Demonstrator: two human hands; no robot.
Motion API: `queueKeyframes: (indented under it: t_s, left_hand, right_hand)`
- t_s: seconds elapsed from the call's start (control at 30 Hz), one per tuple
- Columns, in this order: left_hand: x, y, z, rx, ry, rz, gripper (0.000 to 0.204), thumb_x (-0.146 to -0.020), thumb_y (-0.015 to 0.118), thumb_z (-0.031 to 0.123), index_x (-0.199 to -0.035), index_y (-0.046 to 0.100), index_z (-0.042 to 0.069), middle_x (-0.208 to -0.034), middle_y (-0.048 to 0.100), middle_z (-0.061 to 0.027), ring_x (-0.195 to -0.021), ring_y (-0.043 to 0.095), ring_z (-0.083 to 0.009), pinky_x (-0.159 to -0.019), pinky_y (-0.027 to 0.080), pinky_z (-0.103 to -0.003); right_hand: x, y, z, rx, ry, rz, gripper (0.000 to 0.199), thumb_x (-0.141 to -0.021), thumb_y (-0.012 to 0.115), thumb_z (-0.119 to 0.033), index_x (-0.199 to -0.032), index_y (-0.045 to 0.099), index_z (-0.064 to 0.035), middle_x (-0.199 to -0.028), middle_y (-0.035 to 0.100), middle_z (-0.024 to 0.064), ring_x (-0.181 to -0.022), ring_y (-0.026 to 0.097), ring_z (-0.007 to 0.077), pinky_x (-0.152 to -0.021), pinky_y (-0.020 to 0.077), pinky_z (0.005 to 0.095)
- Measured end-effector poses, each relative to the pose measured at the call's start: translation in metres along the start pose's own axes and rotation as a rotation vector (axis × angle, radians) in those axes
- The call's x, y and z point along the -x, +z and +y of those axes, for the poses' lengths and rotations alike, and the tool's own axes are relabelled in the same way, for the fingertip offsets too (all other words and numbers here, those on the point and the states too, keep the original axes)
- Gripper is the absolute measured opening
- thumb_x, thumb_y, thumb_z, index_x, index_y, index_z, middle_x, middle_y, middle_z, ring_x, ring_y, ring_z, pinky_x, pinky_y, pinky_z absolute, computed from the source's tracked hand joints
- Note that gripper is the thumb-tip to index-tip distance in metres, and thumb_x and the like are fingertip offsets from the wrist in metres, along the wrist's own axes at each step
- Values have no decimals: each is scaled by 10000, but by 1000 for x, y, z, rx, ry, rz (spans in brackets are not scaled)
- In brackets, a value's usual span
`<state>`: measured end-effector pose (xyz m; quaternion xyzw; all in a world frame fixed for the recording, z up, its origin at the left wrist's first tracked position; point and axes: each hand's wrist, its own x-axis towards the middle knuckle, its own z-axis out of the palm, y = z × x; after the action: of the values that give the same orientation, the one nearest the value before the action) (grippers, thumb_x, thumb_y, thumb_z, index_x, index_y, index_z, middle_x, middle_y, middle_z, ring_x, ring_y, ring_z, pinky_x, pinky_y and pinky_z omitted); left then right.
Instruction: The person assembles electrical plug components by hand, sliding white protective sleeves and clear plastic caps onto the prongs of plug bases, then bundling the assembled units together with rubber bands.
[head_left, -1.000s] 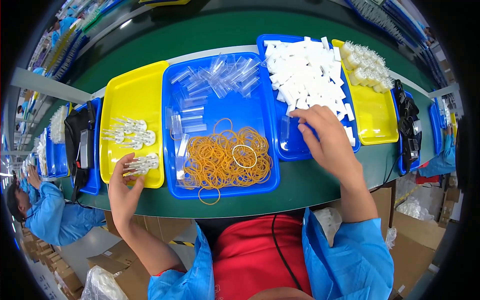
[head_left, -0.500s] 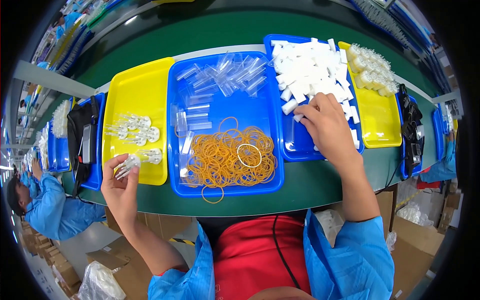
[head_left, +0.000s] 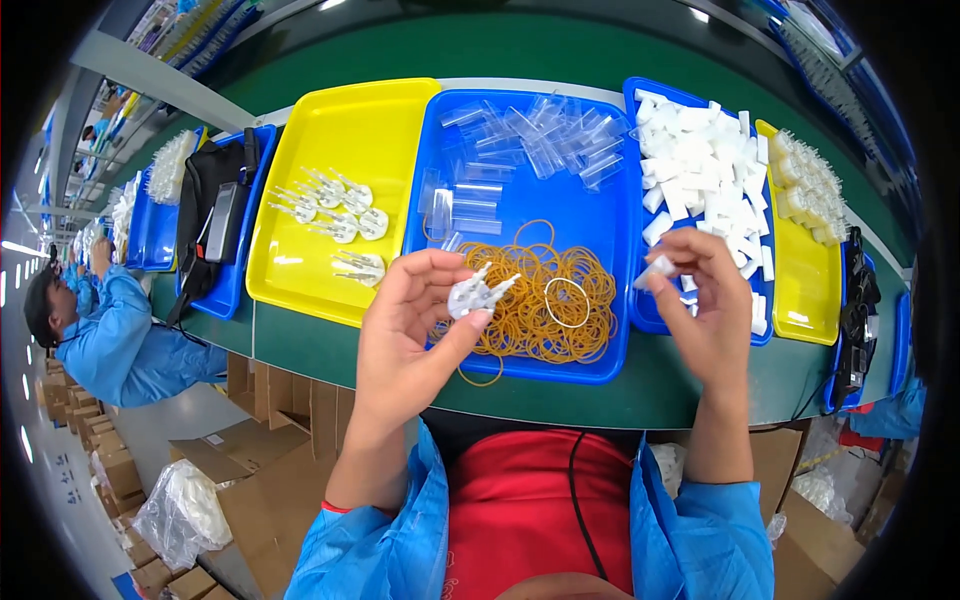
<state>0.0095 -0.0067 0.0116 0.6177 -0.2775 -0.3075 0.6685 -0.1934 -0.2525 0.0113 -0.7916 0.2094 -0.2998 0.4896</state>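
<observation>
My left hand [head_left: 405,325] is closed on a white plastic part with several prongs [head_left: 482,293], its prongs pointing up and right. It hovers over the near left of the middle blue tray [head_left: 520,215]. My right hand [head_left: 708,300] pinches a small white foam-like block [head_left: 656,270] above the gap between that tray and the blue tray at right. Orange rubber bands [head_left: 540,325] lie heaped between the hands, with one pale band [head_left: 567,303] on top. Short clear plastic tubes [head_left: 545,135] fill the far part of the middle tray. White blocks [head_left: 700,165] pile up in the right blue tray [head_left: 647,318].
At left, a yellow tray [head_left: 345,120] holds several white pronged parts [head_left: 330,205]. Beyond it, a black bag [head_left: 212,200] lies in a blue tray. Far right stands another yellow tray [head_left: 808,285] with bundled pale parts [head_left: 805,190]. A co-worker [head_left: 120,325] in blue is at left.
My left hand has carried the pronged part rightward from the yellow tray to the rubber bands. My right hand has lifted a white block out of its tray toward me. The view has shifted left.
</observation>
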Motion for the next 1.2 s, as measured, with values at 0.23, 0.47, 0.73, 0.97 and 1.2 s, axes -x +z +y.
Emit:
queueKeyframes:
  t_s: [0.23, 0.47, 0.73, 0.97, 1.2]
  left_hand:
    - [-5, 18, -6, 180, -41, -51, 375, -1014, 776, -85, -1332, 600, 7, -1334, 687, -115, -1209, 720, -161, -952, 607, -283]
    - [2, 24, -11, 116, 1, -34, 408, -1025, 783, -61, -1393, 613, -14, -1291, 705, -111, -1126, 710, -139, -937, 604, -283]
    - [9, 22, -15, 50, 54, -63, 340, -1108, 697, 18, -1437, 632, -42, -1238, 709, -88, -1102, 690, -115, -936, 567, -262]
    - [12, 27, -13, 24, 69, -51, 316, -1134, 652, 25, -1439, 638, -55, -1243, 690, -86, -1079, 662, -104, -938, 554, -252]
    - [12, 25, -17, -7, 103, -49, 316, -1110, 678, -5, -1420, 646, -62, -1272, 661, -97, -1124, 674, -123, -964, 567, -272]
  right_hand:
    - [12, 30, -14, -523, 39, -51, 288, -1004, 717, 156, -1241, 611, 31, -1258, 676, 151, -1173, 776, 242, -1023, 649, 357]
    - [12, 37, -18, -525, -48, -61, 188, -1031, 668, 163, -1164, 625, 38, -1299, 602, 158, -1212, 774, 292, -1063, 641, 365]
    - [15, 43, -22, -422, -36, -27, 206, -1041, 662, 150, -1214, 750, 78, -1337, 614, 170, -1212, 756, 251, -1016, 649, 317]
    - [16, 46, -21, -402, 2, 20, 249, -1019, 683, 163, -1242, 752, 78, -1355, 618, 160, -1209, 740, 215, -1029, 655, 310]
    - [16, 48, -20, -344, 30, 26, 267, -1002, 690, 168, -1237, 762, 63, -1350, 623, 149, -1207, 735, 203, -1008, 665, 291]
